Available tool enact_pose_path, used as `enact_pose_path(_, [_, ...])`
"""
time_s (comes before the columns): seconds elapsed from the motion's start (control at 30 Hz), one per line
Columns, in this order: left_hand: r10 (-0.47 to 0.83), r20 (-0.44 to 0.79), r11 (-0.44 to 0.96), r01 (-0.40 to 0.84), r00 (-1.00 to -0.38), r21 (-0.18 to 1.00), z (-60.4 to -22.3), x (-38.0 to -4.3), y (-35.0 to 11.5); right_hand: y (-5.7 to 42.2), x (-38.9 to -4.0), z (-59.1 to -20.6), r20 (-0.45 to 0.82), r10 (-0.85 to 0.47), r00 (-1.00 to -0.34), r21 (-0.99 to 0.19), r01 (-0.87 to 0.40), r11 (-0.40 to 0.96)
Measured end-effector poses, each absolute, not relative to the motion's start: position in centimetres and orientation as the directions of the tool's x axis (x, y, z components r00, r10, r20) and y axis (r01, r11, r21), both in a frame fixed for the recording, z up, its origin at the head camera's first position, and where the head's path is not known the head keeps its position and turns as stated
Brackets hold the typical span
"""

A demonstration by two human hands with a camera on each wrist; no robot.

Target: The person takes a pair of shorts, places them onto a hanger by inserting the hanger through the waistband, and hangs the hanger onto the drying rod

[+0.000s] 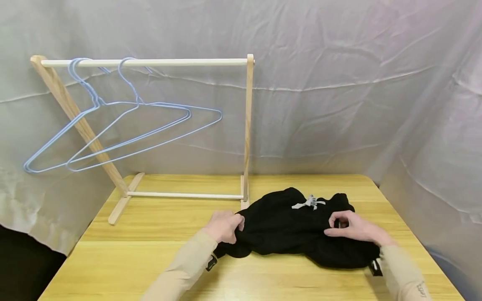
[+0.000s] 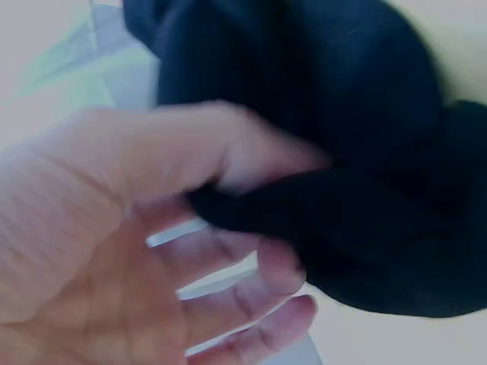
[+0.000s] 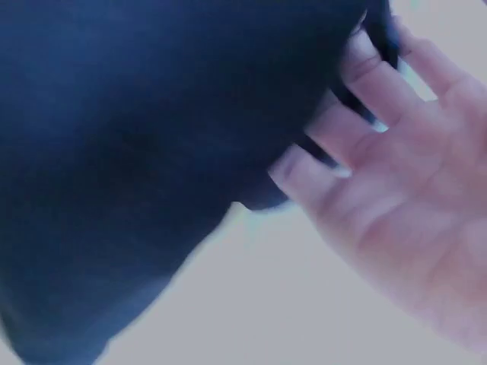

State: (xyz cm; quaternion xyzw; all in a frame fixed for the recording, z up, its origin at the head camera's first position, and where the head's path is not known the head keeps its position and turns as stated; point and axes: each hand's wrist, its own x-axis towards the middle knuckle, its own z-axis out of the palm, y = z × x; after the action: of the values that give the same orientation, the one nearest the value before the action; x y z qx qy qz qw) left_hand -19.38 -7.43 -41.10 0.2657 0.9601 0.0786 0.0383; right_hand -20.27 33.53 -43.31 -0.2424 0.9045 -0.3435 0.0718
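A black cloth garment [image 1: 286, 230] with a light grey drawstring [image 1: 310, 202] tied in a bow lies bunched on the table. At its left end my left hand [image 1: 224, 226] pinches the fabric between thumb and curled fingers. The left wrist view shows the thumb [image 2: 266, 156] on top of a dark fold. Over the garment's right part is my right hand [image 1: 350, 227], with a gap between thumb and index finger. In the right wrist view its bent fingers [image 3: 335, 129] touch the cloth's edge; the thumb does not show there.
A wooden rack [image 1: 247, 125] with a white top rail stands at the back left of the table [image 1: 169, 255]. Several blue wire hangers [image 1: 137, 102] hang from its rail. Grey fabric sheets [image 1: 339, 104] surround the table at the back and sides.
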Motion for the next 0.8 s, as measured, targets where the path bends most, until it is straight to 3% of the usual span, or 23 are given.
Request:
enact_pose_path(0.1, [0.532, -0.122, 0.826, 0.482, -0.838, 0.291, -39.7, -19.6, -6.9, 34.2, -20.8, -41.4, 0.003, -0.425, -0.905, -0.659, -0.322, 0.680])
enact_pose_path(0.23, [0.581, -0.069, 0.758, 0.507, -0.811, 0.410, -38.5, -20.9, -5.0, 35.0, -22.2, -39.8, 0.048, -0.301, -0.953, -0.583, -0.271, 0.766])
enact_pose_path(0.43, [0.552, -0.110, 0.777, 0.463, -0.826, 0.427, -39.1, -23.5, -0.8, 36.7, -24.3, -40.7, 0.032, -0.164, -0.986, -0.560, -0.154, 0.814])
enact_pose_path(0.6, [0.513, -0.223, 0.812, 0.385, -0.829, 0.438, -40.2, -24.9, 1.9, 37.7, -25.2, -41.9, -0.144, -0.073, -0.987, -0.582, 0.025, 0.813])
enact_pose_path(0.8, [0.471, -0.311, 0.832, 0.299, -0.825, 0.467, -40.9, -26.0, 3.7, 37.7, -26.1, -43.0, -0.332, -0.075, -0.940, -0.608, 0.152, 0.779])
